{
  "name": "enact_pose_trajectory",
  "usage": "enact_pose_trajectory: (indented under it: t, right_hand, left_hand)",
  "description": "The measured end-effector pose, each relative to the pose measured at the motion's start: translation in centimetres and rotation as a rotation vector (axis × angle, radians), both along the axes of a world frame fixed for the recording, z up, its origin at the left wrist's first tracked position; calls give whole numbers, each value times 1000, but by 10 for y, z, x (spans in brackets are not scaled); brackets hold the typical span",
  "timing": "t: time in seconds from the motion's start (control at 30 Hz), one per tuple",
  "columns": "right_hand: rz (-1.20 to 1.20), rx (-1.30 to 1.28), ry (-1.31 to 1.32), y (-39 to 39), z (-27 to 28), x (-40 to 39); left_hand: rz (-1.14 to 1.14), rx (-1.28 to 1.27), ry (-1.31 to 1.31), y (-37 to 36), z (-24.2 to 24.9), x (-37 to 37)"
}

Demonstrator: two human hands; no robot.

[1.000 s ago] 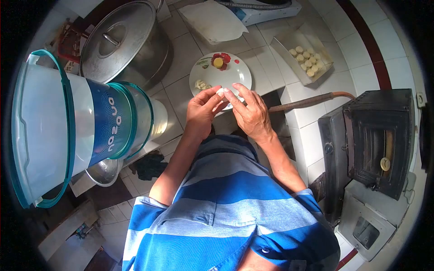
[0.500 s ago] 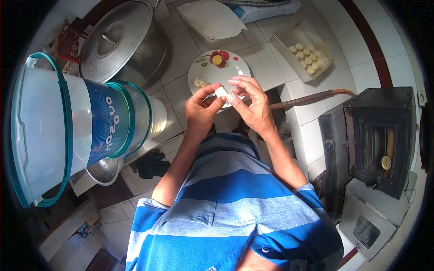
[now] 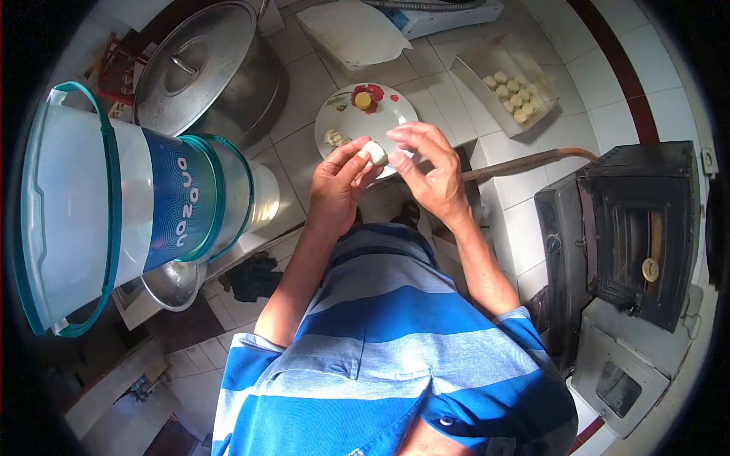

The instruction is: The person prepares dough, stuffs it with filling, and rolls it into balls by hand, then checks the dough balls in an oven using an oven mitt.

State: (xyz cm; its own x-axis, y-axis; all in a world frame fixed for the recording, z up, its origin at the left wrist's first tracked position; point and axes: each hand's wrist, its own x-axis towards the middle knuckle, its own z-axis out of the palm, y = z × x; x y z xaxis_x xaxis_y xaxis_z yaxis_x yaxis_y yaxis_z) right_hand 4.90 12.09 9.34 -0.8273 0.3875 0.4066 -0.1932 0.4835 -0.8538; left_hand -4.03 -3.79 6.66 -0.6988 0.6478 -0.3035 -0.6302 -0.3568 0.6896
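Between the thumb and fingers of my left hand (image 3: 337, 182) is a small white piece (image 3: 374, 153), which looks like dough. My right hand (image 3: 432, 171) is just to its right, with fingers apart and nothing in them. Both hands are over the near edge of a white plate with red flowers (image 3: 388, 114). On the plate lie a round yellow piece (image 3: 363, 100) and, at its left side, a crumbly white lump (image 3: 335, 137).
A clear box (image 3: 487, 106) at the back right holds several pale rounds (image 3: 515, 99). A large lidded pot (image 3: 199, 68) and stacked plastic buckets (image 3: 137, 205) stand at the left. A dark metal oven (image 3: 639, 235) is at the right, with a hose (image 3: 525, 164) beside it.
My right hand has moved off the white piece, a little to the right, and its fingers have spread. My left hand still holds the piece.
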Motion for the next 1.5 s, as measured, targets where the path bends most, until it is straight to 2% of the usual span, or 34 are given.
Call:
enact_pose_trajectory:
  t: [0.03, 0.13, 0.17, 0.23, 0.37, 0.43, 0.63, 0.77, 0.83, 0.87, 0.93, 0.97, 1.03, 1.07, 1.13, 1.23, 1.27, 1.33, 1.47, 1.5]
  right_hand:
    - [-1, 0, 0, 2, -1, 2]
    - [59, 513, 52, 5, -4, 4]
    - [58, 512, 52, 5, -4, 5]
    - [4, 767, 167, 5, -6, 6]
    - [-24, 756, 199, 1, -9, 10]
    - [-38, 298, 104, -8, -10, 10]
    - [-116, 5, 60, -12, -10, -6]
    - [-117, -14, 14, -13, -16, -10]
    - [22, -473, -39, -14, -20, -13]
    - [20, -475, -40, -15, -20, -14]
    - [89, -726, -89, -16, -18, -18]
    - [91, -726, -91, -17, -15, -18]
    - [100, -376, -73, -19, -7, -17]
    - [103, -378, -76, -18, -3, -16]
    - [64, 50, -151, -15, 2, -13]
    - [79, 97, -83, -15, -3, -14]
    - [83, 96, -82, -15, -3, -15]
    - [82, 301, 13, -14, -4, -16]
    - [61, 290, 5, -18, -9, -13]
    - [43, 220, -13, -20, -8, -12]
  left_hand:
    - [-1, 0, 0, 0, -1, 0]
    - [-5, 27, -29, -2, -2, 0]
    - [-18, 41, -66, -3, 1, 0]
    - [-29, 56, -100, -5, 2, -1]
    - [-53, 145, -193, -7, -5, -2]
    - [-68, 178, -214, -7, -2, -2]
    - [-88, 193, -191, -1, 10, -3]
    - [-78, 126, -97, -2, 2, -7]
    - [-81, 107, -84, -2, 3, -8]
    - [-65, 97, -67, -2, 5, -7]
    - [-47, 87, -50, -2, 5, -8]
    - [-52, 103, -54, -3, 2, -10]
    - [-51, 118, -59, -5, 0, -12]
    - [-44, 89, -57, -6, 1, -12]
    - [-38, 59, -58, -7, 3, -11]
    - [-50, 148, -132, -9, 4, -12]
    - [-42, 62, -69, -9, 2, -12]
    - [-33, -25, -9, -11, -1, -13]
    - [-32, -36, -7, -10, 3, -10]
    - [-17, -21, -28, -9, 6, -8]
